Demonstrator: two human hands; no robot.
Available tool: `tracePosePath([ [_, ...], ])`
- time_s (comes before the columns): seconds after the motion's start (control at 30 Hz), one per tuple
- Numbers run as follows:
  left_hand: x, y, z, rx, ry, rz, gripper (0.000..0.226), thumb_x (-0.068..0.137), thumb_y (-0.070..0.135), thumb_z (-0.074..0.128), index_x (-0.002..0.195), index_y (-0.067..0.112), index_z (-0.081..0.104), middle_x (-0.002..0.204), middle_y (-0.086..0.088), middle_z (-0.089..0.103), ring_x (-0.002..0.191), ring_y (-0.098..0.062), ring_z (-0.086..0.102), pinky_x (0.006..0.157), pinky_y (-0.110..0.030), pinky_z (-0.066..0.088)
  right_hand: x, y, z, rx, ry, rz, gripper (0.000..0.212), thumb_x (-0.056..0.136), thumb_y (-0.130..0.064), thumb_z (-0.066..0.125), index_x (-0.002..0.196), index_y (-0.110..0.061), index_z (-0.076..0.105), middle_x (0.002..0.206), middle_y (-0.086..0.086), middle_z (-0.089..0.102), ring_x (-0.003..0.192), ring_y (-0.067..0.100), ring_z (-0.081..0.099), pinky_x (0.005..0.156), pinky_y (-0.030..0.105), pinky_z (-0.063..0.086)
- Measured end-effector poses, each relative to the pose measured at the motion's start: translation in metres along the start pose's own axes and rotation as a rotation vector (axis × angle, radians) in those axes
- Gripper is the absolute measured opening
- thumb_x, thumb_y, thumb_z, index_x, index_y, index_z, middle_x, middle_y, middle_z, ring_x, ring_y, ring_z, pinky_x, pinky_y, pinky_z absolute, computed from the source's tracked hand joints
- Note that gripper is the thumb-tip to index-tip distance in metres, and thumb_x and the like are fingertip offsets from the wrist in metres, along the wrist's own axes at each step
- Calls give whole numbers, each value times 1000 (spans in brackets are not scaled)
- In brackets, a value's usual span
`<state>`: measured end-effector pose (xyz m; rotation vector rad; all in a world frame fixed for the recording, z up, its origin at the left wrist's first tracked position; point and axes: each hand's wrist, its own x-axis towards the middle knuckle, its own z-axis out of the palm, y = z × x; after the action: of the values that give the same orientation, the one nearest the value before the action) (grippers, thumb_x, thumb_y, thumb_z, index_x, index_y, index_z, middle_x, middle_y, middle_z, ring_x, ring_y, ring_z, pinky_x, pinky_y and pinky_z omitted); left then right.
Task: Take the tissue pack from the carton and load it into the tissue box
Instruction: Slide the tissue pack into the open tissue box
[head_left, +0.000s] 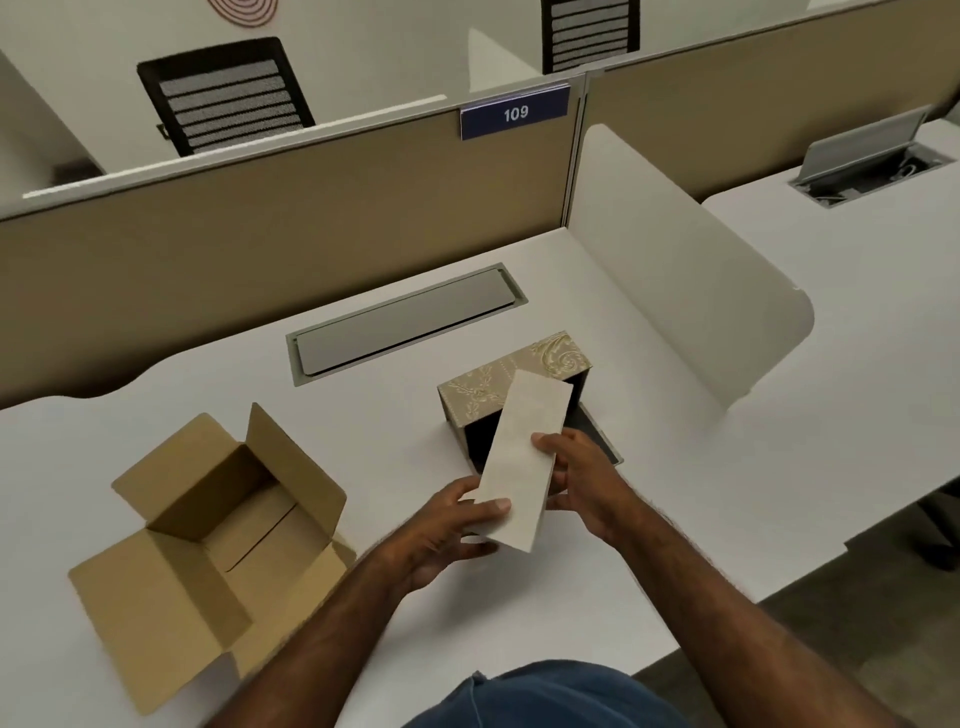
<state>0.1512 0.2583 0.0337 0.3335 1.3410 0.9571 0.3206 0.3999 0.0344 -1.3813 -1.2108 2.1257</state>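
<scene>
White cubicle surface (675, 493) carries the emptied carton (218, 525) at left, while left hand (447, 535) and right hand (582, 483) both grip the tissue pack (524, 457), best squared lengthwise to the patterned tissue box (514, 379)'s open side before sliding in.

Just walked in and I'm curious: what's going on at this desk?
A person holds a tissue pack in both hands, left hand at its near end, right hand at its side. It is tilted toward the open side of the patterned tissue box, not yet inside. The carton sits open on the left, apparently empty.
</scene>
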Motion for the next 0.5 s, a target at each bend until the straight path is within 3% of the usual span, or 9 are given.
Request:
tracePosePath([
  [0.17, 16, -6, 9, 19, 17, -17, 69, 76, 27, 89, 139, 17, 60, 135, -12, 71, 125, -32, 68, 106, -52, 56, 11, 6, -18, 1, -58, -8, 62, 87, -43, 76, 140, -21, 53, 131, 10, 75, 113, 31, 78, 87, 50, 67],
  [0.3, 19, -16, 8, 67, 25, -27, 68, 76, 31, 90, 137, 20, 61, 132, -6, 74, 121, -28, 71, 96, -42, 61, 10, 22, -33, 44, -91, 31, 64, 83, -40, 76, 140, -19, 53, 134, 12, 72, 119, 34, 75, 99, 62, 62],
  [0.5, 24, -21, 3, 53, 58, -25, 58, 80, 29, 89, 133, 22, 66, 127, -1, 77, 116, -21, 74, 92, -39, 62, 16, 33, -50, 152, -110, 64, 67, 86, -25, 79, 144, -6, 51, 140, 20, 70, 127, 39, 70, 103, 61, 60],
])
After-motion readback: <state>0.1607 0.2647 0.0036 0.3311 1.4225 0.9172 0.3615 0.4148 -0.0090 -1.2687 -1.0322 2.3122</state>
